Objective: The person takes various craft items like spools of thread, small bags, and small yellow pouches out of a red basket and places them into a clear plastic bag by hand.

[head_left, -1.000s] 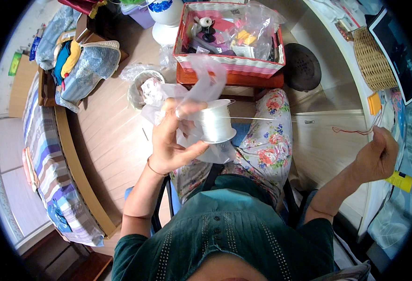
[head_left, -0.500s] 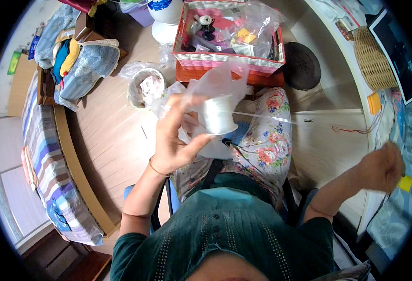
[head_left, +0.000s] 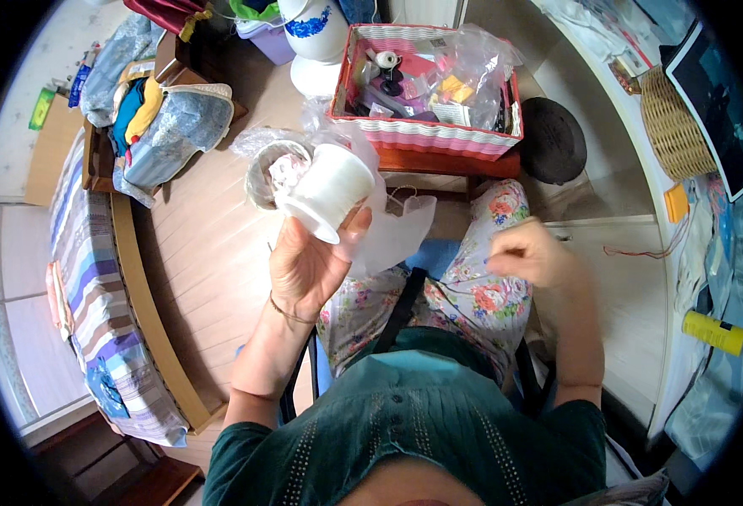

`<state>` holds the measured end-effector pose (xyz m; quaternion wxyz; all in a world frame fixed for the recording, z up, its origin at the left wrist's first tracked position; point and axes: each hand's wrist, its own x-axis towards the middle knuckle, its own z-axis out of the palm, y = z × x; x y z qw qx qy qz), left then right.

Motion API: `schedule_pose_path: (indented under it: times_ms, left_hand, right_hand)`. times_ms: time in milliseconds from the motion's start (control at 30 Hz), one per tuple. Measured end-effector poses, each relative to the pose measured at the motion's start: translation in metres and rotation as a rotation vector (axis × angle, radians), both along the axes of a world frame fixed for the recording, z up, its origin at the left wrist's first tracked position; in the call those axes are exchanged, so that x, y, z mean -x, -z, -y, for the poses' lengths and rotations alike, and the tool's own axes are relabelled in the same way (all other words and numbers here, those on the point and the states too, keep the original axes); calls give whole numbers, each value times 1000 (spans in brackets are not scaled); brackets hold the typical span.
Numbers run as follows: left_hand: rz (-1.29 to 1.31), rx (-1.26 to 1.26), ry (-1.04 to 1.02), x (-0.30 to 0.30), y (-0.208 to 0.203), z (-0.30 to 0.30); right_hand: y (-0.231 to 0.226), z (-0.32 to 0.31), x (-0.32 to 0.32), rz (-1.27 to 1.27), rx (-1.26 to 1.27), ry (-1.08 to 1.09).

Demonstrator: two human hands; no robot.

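Note:
My left hand (head_left: 308, 274) is closed around a large white spool of clear-looking thread (head_left: 331, 187), tilted, its near flange toward my palm. A translucent plastic bag (head_left: 398, 232) hangs behind the spool, against my left fingers and over my lap. My right hand (head_left: 533, 253) is off to the right, above my knee in floral trousers (head_left: 481, 282). Its fingers are curled together and somewhat blurred; any strand between them is too fine to make out.
A pink-and-white striped box (head_left: 439, 135) of sewing odds and ends stands ahead on a red-brown stool (head_left: 413, 160). A small waste bin (head_left: 262, 190) sits behind the spool. A round dark stool (head_left: 554, 139), wicker basket (head_left: 675, 118) and yellow cylinder (head_left: 714, 333) are to the right.
My right hand has come in from the far right table toward my lap. The spool has tipped and shifted left in my left hand. The strand seen stretching rightward no longer shows clearly.

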<state>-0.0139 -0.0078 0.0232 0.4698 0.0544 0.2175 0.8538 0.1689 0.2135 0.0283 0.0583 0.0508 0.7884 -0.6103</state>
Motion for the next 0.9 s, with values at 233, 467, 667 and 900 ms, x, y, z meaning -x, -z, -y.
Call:
schedule_pose_path:
  times_ms: [233, 467, 667, 900]
  left_hand:
    - [-17, 20, 48, -6, -7, -3]
    - [-200, 139, 113, -21, -11, -10]
    - [-370, 232, 107, -31, -4, -10]
    - [-399, 252, 148, -38, -8, -18]
  right_hand:
    - [34, 24, 18, -46, 273, -240]
    - [3, 26, 17, -87, 459, -204]
    - [-20, 26, 13, -190, -33, 345]
    - [-64, 26, 15, -568, -555, 368]
